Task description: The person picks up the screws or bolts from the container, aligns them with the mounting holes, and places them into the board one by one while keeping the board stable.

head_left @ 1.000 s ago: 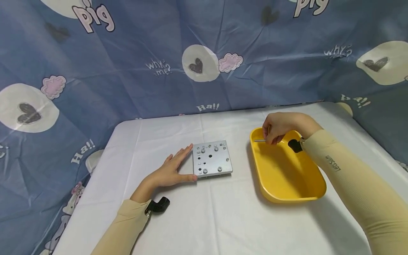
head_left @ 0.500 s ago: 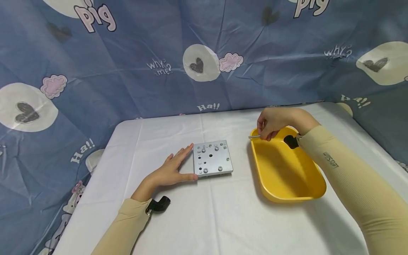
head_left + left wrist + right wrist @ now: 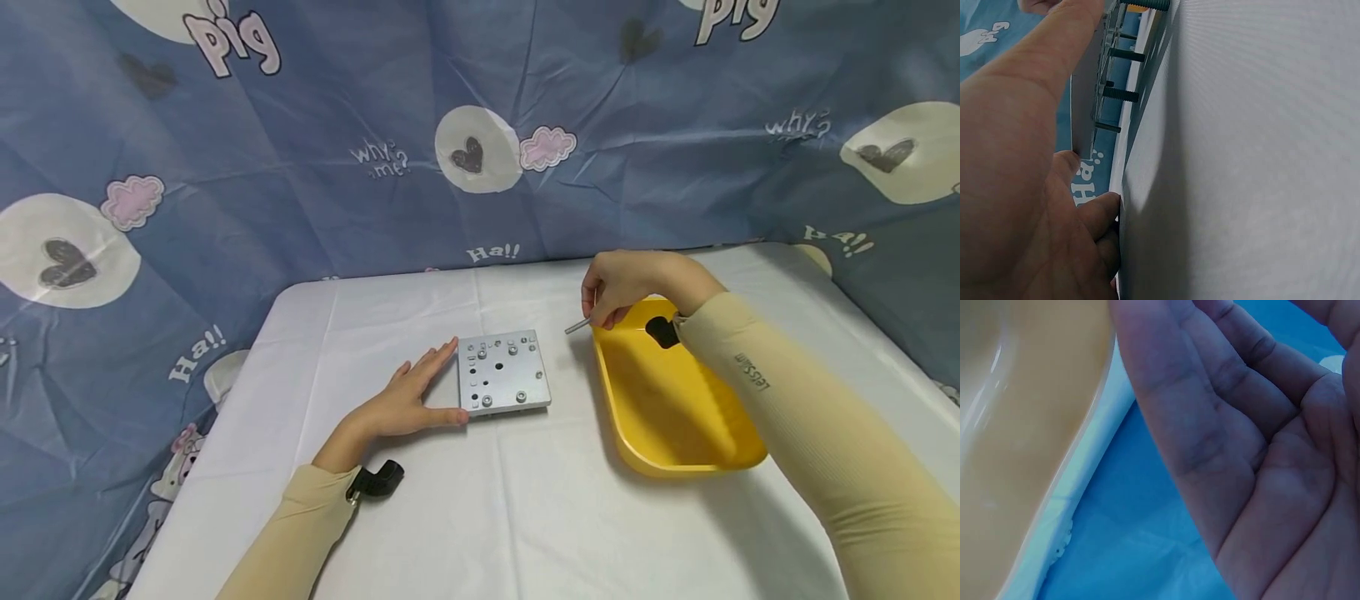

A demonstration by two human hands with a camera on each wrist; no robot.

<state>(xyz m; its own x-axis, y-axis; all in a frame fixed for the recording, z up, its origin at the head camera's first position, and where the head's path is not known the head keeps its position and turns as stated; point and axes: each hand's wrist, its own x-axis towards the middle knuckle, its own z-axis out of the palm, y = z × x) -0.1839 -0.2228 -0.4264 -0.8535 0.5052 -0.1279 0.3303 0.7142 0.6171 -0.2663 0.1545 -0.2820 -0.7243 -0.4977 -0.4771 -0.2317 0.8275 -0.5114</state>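
Note:
In the head view, a square silver metal plate (image 3: 504, 372) with holes and screw heads stands on the white table. Threaded screws (image 3: 1121, 94) stick out beneath it in the left wrist view. My left hand (image 3: 401, 406) lies along its left side with fingers fairly straight. The thumb touches the near left corner and the index finger the far left corner. My right hand (image 3: 618, 287) pinches a thin silver rod (image 3: 577, 326) beyond the far left corner of a yellow tray (image 3: 611, 408). The rod tilts, its free end toward the plate. In the right wrist view the rod is hidden.
The yellow tray stands right of the plate, with the right forearm passing over its right side. A blue printed cloth (image 3: 360, 217) hangs behind the table. White cloth (image 3: 420, 533) covers the tabletop.
My right hand has lifted the rod out over the tray's far left rim and moved left toward the plate. The rod now tilts downward. The left hand and plate have stayed put.

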